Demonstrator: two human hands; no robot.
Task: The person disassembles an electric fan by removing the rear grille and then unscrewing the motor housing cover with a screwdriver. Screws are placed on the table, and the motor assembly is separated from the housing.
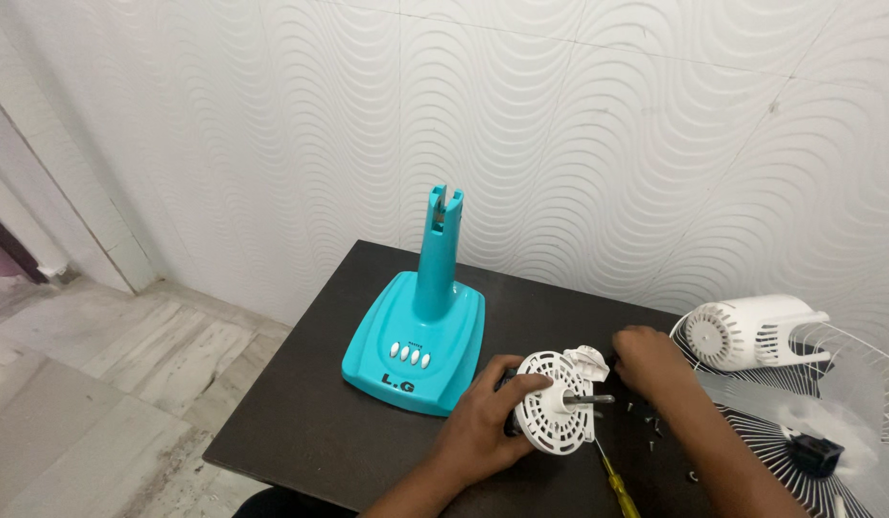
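Two hands work beside the teal fan base [416,345]: left hand [488,417] grips the white motor housing [557,414]; right hand [651,360], curled, touches its far side.

left hand [488,414]: fingers curled, grip closed | right hand [649,359]: palm down, fingers bent, reaching forward

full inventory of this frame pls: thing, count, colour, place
fan base with stem: 1, turquoise, table's left part
fan motor unit: 1, white vented face, metal shaft, table's front middle
rear motor cover: 1, white, right, on the grille
wire grille: 1, white, table's right end
screwdriver: 1, yellow handle, front edge
screws: several, dark, right of the motor
table: 1, dark brown
left hand: holds the motor unit
right hand: fingers down behind the motor, beside the screws
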